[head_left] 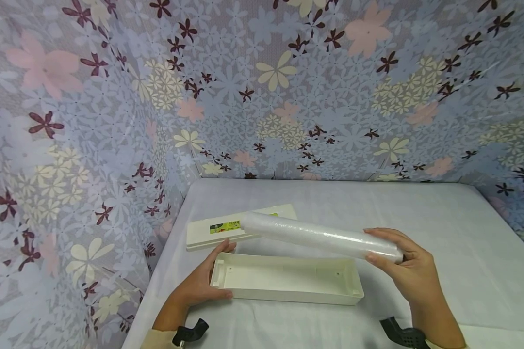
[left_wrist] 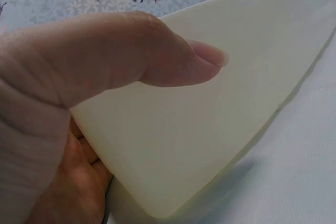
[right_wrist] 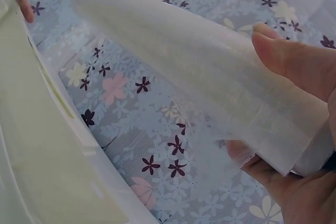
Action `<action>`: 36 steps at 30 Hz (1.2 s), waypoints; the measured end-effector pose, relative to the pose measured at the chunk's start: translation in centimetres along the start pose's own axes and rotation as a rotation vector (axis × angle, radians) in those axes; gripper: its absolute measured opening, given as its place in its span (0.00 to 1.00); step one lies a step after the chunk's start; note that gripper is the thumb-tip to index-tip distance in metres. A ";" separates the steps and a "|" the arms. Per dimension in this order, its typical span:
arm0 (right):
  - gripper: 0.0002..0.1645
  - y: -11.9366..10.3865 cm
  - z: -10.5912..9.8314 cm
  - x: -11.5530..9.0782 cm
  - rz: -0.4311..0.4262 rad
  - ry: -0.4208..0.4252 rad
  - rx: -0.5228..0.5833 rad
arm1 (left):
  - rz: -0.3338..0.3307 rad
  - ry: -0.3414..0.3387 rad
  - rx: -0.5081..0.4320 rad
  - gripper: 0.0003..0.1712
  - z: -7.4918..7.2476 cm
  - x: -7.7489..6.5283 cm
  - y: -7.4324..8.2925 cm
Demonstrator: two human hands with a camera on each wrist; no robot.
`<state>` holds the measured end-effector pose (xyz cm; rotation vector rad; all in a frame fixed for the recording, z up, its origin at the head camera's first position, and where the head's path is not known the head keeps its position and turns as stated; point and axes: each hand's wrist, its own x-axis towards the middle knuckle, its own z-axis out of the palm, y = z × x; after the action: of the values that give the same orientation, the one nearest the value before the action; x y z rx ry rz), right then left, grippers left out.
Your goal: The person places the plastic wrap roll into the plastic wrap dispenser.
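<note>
My right hand grips one end of a roll of plastic wrap, its thumb on one side and fingers on the other. The roll slants up to the left, above and behind the long cream plastic box. A loose edge of film hangs from the roll in the right wrist view. My left hand holds the left end of the open box, thumb across its front wall and fingers round the end. Nothing lies inside the box.
A cream lid with a green and yellow label lies behind the box, partly hidden by the roll. All of it is on a table with a white cloth. Floral curtains hang behind and at the left.
</note>
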<state>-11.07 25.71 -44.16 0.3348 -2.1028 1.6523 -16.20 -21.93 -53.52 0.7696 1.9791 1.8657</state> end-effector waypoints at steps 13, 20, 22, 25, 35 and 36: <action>0.32 0.2 0.3 -0.1 -0.006 -0.047 0.114 | -0.004 0.007 0.010 0.75 0.0 0.1 0.2; 0.31 0.1 0.5 -0.1 0.001 -0.061 0.143 | -0.010 0.010 -0.005 0.75 0.1 0.0 0.3; 0.31 0.1 0.6 -0.1 0.010 -0.062 0.140 | -0.007 0.012 -0.007 0.75 0.2 0.1 0.4; 0.31 0.1 0.7 -0.2 0.006 -0.059 0.137 | -0.009 0.018 0.004 0.75 0.3 0.1 0.4; 0.31 0.6 1.2 -0.1 -0.127 -0.101 0.268 | -0.040 0.050 0.054 0.73 0.2 -0.2 0.6; 0.31 0.6 1.3 -0.1 -0.129 -0.102 0.270 | -0.046 0.051 0.057 0.74 0.3 -0.2 0.6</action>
<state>-11.54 24.63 -44.96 0.6376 -1.8830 1.8777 -15.82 -21.82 -52.99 0.6925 2.0712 1.8282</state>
